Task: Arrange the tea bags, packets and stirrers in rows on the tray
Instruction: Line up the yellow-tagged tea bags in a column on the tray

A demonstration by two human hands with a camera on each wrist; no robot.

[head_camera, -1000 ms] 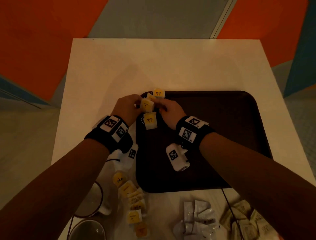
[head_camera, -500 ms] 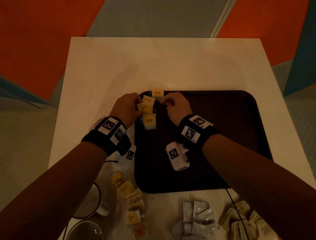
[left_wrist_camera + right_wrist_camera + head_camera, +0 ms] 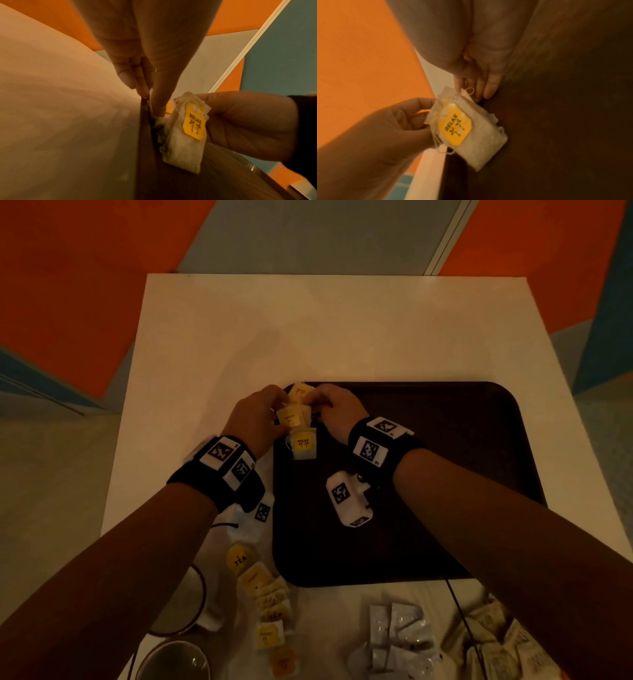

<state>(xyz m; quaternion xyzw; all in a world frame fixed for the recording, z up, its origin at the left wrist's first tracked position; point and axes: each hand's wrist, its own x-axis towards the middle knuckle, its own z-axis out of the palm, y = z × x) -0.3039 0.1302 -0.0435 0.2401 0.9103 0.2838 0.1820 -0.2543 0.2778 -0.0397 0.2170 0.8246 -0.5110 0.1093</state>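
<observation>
A dark brown tray (image 3: 445,474) lies on the white table. Three yellow-tagged tea bags sit in a column at its far left corner: a far one (image 3: 300,392), a middle one (image 3: 293,417) and a near one marked RELAX (image 3: 303,445) (image 3: 185,135) (image 3: 467,128). My left hand (image 3: 279,409) (image 3: 154,108) pinches the middle bag's left side. My right hand (image 3: 315,405) (image 3: 471,92) pinches its right corner by the string. The RELAX bag lies flat and untouched just below both hands. No stirrers show.
Off the tray's near left corner lies a line of more tea bags (image 3: 260,594). White packets (image 3: 400,631) and brown packets (image 3: 507,645) are heaped at the near edge. A mug (image 3: 178,604) and a glass (image 3: 174,662) stand at the near left.
Both hands stay at the tray's far left corner. The right hand drew a little right and farther away, then came back to the middle bag, which shifted only slightly.
</observation>
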